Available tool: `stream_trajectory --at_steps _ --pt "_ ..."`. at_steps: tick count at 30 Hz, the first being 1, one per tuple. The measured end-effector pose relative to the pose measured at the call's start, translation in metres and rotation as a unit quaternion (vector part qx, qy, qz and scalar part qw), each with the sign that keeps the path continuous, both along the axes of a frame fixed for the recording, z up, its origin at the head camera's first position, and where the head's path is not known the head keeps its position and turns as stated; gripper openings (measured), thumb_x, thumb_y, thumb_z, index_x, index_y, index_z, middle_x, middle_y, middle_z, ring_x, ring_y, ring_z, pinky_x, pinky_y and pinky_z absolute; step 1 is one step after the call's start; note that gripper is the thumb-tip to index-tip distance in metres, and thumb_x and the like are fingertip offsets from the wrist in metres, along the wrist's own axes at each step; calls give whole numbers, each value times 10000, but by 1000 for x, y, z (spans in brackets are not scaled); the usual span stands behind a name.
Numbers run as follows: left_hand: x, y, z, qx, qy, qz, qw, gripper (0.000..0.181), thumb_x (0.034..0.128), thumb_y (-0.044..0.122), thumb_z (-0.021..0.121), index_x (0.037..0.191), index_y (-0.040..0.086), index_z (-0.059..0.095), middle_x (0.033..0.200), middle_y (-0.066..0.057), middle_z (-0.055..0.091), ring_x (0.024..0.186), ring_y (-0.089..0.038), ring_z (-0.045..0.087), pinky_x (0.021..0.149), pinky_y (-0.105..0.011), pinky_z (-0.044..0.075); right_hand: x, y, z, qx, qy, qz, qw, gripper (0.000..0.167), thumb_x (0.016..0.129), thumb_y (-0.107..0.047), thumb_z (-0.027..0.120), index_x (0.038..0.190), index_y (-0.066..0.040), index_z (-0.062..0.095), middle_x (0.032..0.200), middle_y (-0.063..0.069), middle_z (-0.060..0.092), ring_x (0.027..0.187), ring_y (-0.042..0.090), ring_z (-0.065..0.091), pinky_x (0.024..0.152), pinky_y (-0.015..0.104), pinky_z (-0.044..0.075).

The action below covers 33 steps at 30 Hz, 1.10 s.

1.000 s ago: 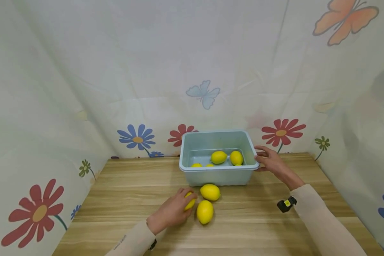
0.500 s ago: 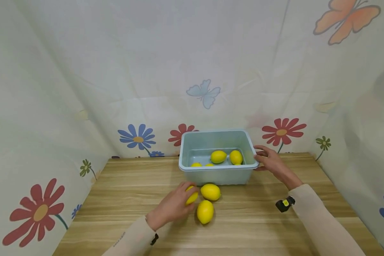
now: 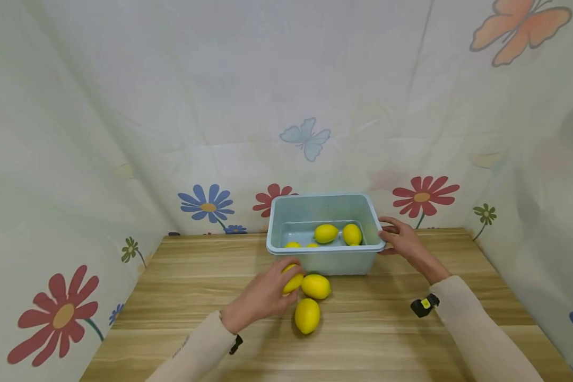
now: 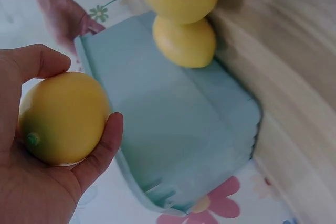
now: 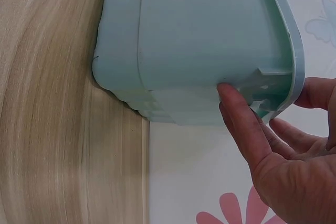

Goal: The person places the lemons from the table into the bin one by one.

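Observation:
My left hand (image 3: 263, 293) grips a yellow lemon (image 3: 293, 279) just in front of the light blue bin (image 3: 334, 262). In the left wrist view, thumb and fingers wrap round that lemon (image 4: 65, 118), beside the bin's wall (image 4: 152, 103). Two more lemons (image 3: 316, 287) (image 3: 307, 316) lie on the table before the bin. Inside it are several lemons (image 3: 326, 233), some partly hidden by the front wall. My right hand (image 3: 407, 245) holds the bin's right rim; in the right wrist view the fingers (image 5: 244, 124) press the outer wall below the rim.
The wooden table (image 3: 200, 276) runs back to a pale curtain (image 3: 219, 95) printed with flowers and butterflies, which also rises on both sides. Behind the bin, the curtain stands close. A dark band device sits at each wrist.
My left hand has lifted the gripped lemon and moved it up and slightly right, towards the bin's front wall. My right hand has stayed on the rim.

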State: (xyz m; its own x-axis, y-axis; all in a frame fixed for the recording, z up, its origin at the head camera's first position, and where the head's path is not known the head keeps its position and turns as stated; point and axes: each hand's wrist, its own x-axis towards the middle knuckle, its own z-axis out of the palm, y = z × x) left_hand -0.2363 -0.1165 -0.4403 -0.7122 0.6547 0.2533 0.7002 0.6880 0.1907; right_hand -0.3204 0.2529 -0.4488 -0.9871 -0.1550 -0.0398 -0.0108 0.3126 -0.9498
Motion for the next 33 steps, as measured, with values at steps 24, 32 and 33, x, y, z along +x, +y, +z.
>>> stream_trajectory --at_steps 24,32,33 --pt "-55 10 62 569 413 216 9973 385 868 173 674 1246 125 622 1285 -81 573 1146 -261 563 986 -399 533 2 0 4 69 -133 62 9999 602 1016 -154 483 1554 -82 223 1509 312 347 1242 505 518 824 454 600" --pt "-72 19 74 462 16 491 9977 396 876 190 658 1265 142 606 1308 -67 567 1086 -233 572 948 -355 555 2 0 5 75 -159 75 9998 601 1016 -158 486 1554 -89 226 1513 309 345 1247 504 514 846 484 589" --pt "-74 20 75 464 -65 522 9975 397 879 193 655 1269 144 603 1315 -64 563 1082 -231 571 949 -354 555 2 0 6 79 -153 76 9998 600 1016 -158 486 1553 -89 227 1512 309 345 1247 503 514 845 482 590"
